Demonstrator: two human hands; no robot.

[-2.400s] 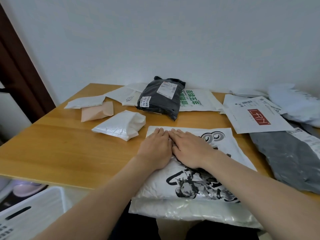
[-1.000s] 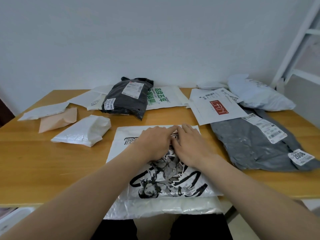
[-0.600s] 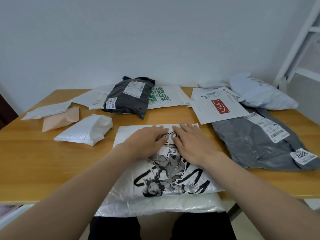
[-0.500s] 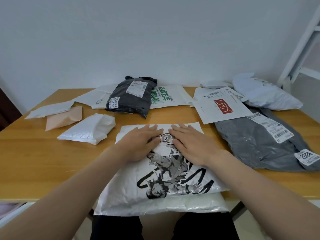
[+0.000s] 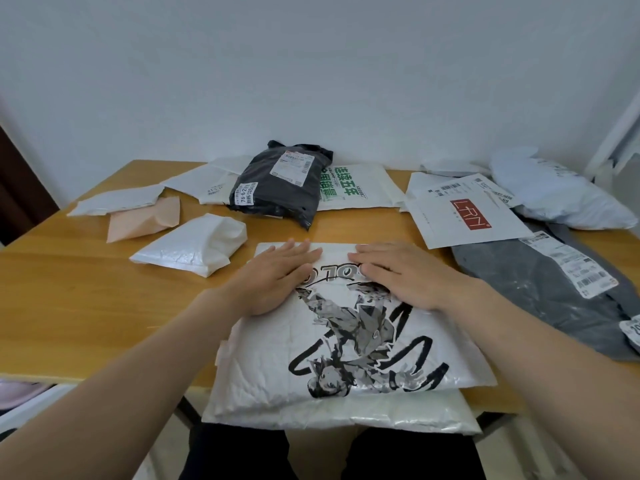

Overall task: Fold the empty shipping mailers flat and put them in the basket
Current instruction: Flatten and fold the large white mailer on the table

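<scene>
A large white mailer with a black cartoon print lies folded in front of me on the wooden table, its near edge hanging over the table's front. My left hand presses flat on its far left part. My right hand presses flat on its far right part. Both hands have straight fingers, a short gap between them. The basket shows only as a white edge at the lower left, below the table.
Other mailers lie around: a small white padded one, a peach one, a black one, a white one with green print, a white one with a red logo, a grey one, a puffy white one.
My hands have slid apart along the far edge of the printed mailer, flattening it. The camera view has shifted slightly.
</scene>
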